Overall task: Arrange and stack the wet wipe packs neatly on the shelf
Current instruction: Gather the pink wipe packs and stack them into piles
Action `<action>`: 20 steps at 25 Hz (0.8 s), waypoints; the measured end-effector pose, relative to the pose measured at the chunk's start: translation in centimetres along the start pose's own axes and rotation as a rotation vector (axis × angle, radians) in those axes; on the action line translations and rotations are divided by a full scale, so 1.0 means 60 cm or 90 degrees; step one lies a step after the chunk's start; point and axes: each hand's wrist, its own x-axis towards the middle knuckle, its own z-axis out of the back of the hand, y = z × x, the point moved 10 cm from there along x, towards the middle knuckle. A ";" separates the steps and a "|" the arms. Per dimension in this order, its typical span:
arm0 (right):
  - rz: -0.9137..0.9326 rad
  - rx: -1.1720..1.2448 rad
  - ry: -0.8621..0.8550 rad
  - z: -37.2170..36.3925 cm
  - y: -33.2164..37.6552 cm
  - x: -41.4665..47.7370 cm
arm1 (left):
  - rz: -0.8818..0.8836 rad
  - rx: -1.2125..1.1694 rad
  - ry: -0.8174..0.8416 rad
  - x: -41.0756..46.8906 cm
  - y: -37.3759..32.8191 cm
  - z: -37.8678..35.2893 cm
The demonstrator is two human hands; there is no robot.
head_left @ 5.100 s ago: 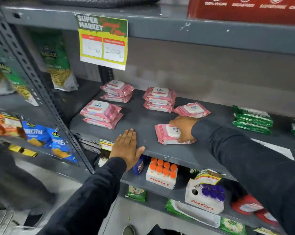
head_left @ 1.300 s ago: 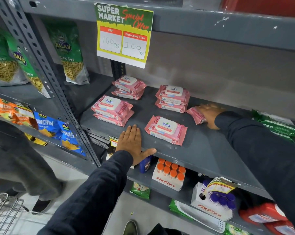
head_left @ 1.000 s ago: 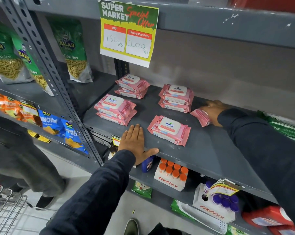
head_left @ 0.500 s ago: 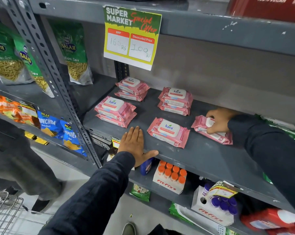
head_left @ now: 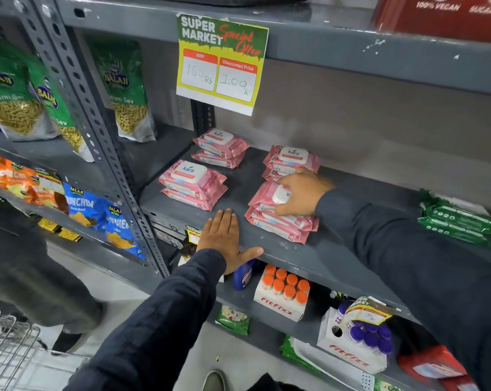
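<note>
The grey metal shelf (head_left: 337, 258) is seen with four two-high stacks of pink wet wipe packs laid directly on it. Two stacks are set at the back: one at the back left (head_left: 220, 148) and one at the back right (head_left: 290, 160). Two more are set nearer the front edge: the front left stack (head_left: 192, 184) and the front right stack (head_left: 278, 224). Green packs (head_left: 456, 218) are stacked well apart to the right. The left hand (head_left: 224, 238) is laid flat on the front edge.
</note>
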 end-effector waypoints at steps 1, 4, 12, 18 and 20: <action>-0.012 -0.017 0.009 -0.008 0.005 0.003 | 0.000 -0.001 0.000 0.000 0.000 0.000; -0.021 -0.040 -0.002 -0.015 0.013 0.008 | -0.002 -0.002 -0.003 0.000 0.000 0.000; 0.098 0.032 -0.009 0.024 0.011 0.019 | -0.007 -0.010 -0.009 0.000 0.000 0.000; 0.364 -0.511 0.003 0.024 0.042 -0.016 | -0.008 -0.006 -0.023 0.000 0.000 0.000; 0.477 -0.616 0.007 -0.009 0.052 -0.026 | -0.006 -0.009 -0.021 -0.001 0.001 0.000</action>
